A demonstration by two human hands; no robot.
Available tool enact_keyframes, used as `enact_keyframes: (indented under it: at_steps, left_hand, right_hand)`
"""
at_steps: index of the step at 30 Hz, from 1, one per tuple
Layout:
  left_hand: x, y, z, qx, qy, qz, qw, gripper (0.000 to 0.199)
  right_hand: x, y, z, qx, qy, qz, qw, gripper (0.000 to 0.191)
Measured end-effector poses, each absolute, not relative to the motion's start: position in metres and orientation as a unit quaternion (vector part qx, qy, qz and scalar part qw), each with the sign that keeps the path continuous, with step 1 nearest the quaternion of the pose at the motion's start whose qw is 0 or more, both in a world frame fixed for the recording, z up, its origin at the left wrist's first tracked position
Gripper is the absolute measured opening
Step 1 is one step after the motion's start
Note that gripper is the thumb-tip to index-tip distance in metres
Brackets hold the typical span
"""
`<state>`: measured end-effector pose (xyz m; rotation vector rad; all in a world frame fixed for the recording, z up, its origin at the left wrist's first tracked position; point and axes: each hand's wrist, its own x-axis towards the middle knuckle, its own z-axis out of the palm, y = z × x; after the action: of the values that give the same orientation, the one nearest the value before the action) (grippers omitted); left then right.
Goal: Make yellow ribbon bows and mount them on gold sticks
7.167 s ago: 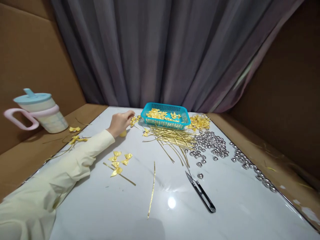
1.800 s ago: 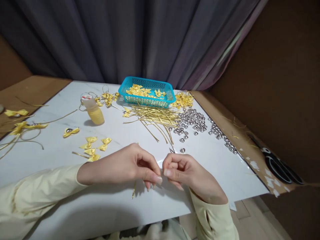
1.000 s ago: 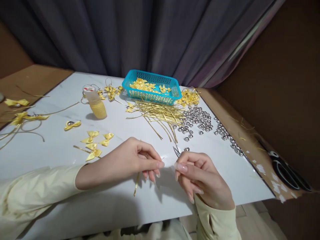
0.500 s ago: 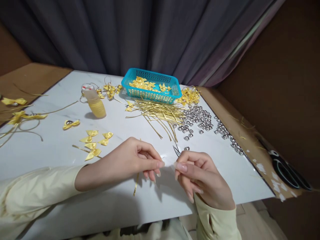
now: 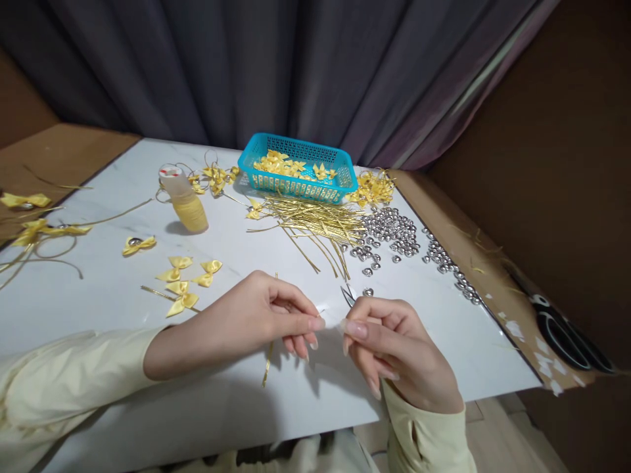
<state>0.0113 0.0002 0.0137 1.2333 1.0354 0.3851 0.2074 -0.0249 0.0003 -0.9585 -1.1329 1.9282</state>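
Note:
My left hand [image 5: 269, 312] is closed in a pinch, and a tiny thin tip, too small to name, pokes out at its fingertips. Facing it across a small gap, my right hand [image 5: 394, 345] also has thumb and forefinger pressed together; what they pinch is too small to make out. Two pointed metal blades [image 5: 348, 297] show just behind the right forefinger, their other end hidden by the hand; whether they are held or lying there I cannot tell. A gold cord [image 5: 267, 368] passes beneath my left hand. Several yellow ribbon bows [image 5: 182, 301] lie beside my left wrist.
A blue basket [image 5: 298, 184] of yellow bows stands at the back, with gold cords [image 5: 315, 220] before it. Silver beads [image 5: 392, 230] are scattered to the right. A bottle of yellow liquid [image 5: 187, 210] stands left. Black-handled scissors [image 5: 562, 335] lie at the right edge.
My right thumb and forefinger have shifted very slightly left. Otherwise both hands keep the same pose, and the things on the table stay put.

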Motion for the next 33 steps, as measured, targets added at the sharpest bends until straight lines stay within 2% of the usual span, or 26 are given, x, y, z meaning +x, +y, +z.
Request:
enact_keyframes:
  at_steps: [33]
  left_hand:
    - [0.0129, -0.0004, 0.0135, 0.541, 0.460, 0.183, 0.680, 0.017]
  right_hand:
    - [0.2066, -0.0253, 0.0006, -0.381, -0.439, 0.735, 0.349, 0.022]
